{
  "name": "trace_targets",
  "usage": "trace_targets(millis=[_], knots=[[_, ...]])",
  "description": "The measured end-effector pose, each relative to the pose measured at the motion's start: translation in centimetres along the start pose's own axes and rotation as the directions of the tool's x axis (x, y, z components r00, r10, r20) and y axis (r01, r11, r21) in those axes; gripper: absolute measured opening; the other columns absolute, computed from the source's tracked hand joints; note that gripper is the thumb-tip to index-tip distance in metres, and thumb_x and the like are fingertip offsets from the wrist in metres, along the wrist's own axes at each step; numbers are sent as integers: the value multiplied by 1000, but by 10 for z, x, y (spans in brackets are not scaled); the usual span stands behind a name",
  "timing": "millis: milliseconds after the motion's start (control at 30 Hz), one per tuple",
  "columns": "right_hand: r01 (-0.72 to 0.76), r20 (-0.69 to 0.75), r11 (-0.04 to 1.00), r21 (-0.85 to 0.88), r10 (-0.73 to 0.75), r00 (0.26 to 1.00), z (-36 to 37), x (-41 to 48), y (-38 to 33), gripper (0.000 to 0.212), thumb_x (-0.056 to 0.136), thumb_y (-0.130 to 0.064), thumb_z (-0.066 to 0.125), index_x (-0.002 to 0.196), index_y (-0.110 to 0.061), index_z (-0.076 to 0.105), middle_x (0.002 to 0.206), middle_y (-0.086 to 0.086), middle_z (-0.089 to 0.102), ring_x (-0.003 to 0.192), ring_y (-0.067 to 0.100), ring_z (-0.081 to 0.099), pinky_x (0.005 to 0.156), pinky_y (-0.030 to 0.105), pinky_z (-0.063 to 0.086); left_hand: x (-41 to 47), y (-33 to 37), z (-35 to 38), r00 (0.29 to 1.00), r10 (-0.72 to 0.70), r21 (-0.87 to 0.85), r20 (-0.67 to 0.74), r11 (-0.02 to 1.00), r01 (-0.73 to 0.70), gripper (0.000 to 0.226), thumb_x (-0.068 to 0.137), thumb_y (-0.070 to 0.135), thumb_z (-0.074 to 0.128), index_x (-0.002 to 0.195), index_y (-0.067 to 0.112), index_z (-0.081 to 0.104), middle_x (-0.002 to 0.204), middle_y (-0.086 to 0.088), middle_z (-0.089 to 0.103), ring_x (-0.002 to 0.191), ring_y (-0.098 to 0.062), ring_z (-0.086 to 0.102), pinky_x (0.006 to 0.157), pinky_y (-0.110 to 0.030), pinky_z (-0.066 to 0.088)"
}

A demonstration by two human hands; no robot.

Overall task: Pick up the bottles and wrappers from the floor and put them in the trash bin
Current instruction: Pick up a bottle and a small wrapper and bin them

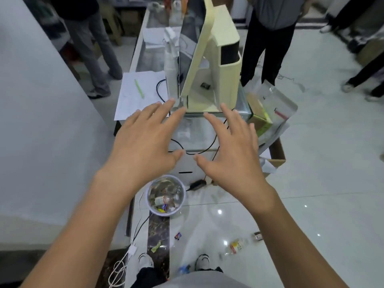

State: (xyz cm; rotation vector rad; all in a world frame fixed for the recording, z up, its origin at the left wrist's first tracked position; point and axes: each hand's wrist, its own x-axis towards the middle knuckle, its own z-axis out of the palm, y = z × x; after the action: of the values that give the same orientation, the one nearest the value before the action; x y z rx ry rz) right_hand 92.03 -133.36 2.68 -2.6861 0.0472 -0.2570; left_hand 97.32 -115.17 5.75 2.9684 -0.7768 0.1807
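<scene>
My left hand [143, 140] and my right hand [230, 148] are stretched out in front of me, palms down, fingers spread, holding nothing. Below them on the floor stands a small round trash bin [150, 206] with a clear liner, and a plastic bottle [166, 201] lies inside it. On the tiles near my feet lie a clear bottle with a yellow label [235, 246], a small colourful wrapper [178, 235], a green wrapper [156, 246], a dark wrapper [257, 235] and a blue item [184, 269] between my shoes.
A glass counter [195, 132] with a cream monitor [209, 59], papers and black cables stands straight ahead. A grey wall [41, 121] runs along the left. Several people stand behind and to the right. White cables [120, 269] lie by my left shoe.
</scene>
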Motion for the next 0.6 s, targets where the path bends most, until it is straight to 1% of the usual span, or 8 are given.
trace_targets(millis=[133, 233, 300, 367, 467, 600], knots=[[-26, -56, 999, -44, 24, 998, -26, 7, 0, 86, 81, -53, 71, 154, -41, 28, 168, -10, 2, 155, 16, -3, 125, 49, -4, 17, 8, -20, 995, 82, 23, -64, 996, -80, 87, 85, 59, 62, 157, 35, 20, 166, 7, 14, 152, -18, 16, 119, -43, 21], [-60, -143, 996, -66, 50, 989, -47, 8, -10, 84, 83, -54, 69, 154, -42, 27, 168, -11, 1, 155, 15, -3, 125, 49, -4, 32, 9, -42, 980, 168, 43, -102, 985, -165, 88, 85, 63, 57, 158, 35, 16, 167, 7, 12, 152, -18, 14, 120, -44, 21], [-90, -209, 991, -95, 68, 976, -60, 9, -20, 82, 84, -55, 68, 154, -42, 27, 168, -10, 2, 155, 16, -1, 125, 50, -3, 42, 10, -60, 960, 240, 69, -146, 970, -232, 88, 85, 65, 55, 158, 34, 16, 167, 6, 12, 152, -19, 15, 120, -44, 23], [-138, -288, 983, -122, 98, 953, -70, 10, -31, 81, 84, -55, 67, 153, -42, 27, 168, -9, 4, 155, 17, 0, 125, 51, -1, 51, 12, -77, 930, 317, 82, -188, 948, -307, 89, 85, 65, 57, 158, 34, 17, 167, 6, 13, 152, -19, 16, 119, -44, 23], [-251, -377, 962, -109, 194, 906, -79, 0, -46, 79, 84, -54, 66, 152, -43, 28, 167, -10, 4, 155, 17, 1, 125, 50, -2, 59, 14, -93, 875, 435, 89, -214, 900, -426, 88, 86, 63, 59, 158, 33, 17, 166, 6, 15, 151, -19, 16, 119, -43, 23], [-406, -448, 911, -72, 334, 829, -82, -33, -65, 78, 85, -50, 67, 152, -42, 28, 167, -10, 4, 155, 16, 0, 125, 49, -5, 64, 22, -102, 788, 588, 97, -183, 808, -581, 87, 86, 64, 57, 157, 34, 16, 166, 6, 15, 151, -20, 17, 117, -43, 27]])
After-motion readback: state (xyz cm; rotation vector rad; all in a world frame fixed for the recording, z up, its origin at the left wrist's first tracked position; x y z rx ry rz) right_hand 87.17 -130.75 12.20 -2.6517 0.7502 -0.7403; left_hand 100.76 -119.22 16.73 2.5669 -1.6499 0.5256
